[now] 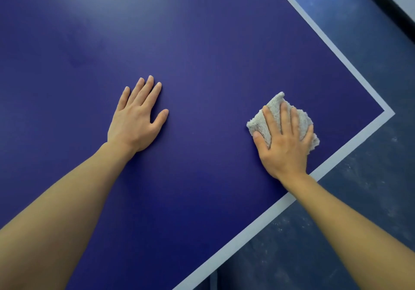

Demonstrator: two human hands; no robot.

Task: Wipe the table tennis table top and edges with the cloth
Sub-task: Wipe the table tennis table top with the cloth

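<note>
Head view: right hand point(283, 142) presses spread, near-straight fingers on the soft, light, bunched cloth point(275, 115) near the table point(202, 43) corner — best held under a flat palm — left hand point(137, 119) flat, empty.

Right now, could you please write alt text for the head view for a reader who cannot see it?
A person's right hand presses a pale grey cloth flat on a dark blue table tennis table near its white-lined corner. The left hand rests flat on the top, apart from the cloth.
</note>
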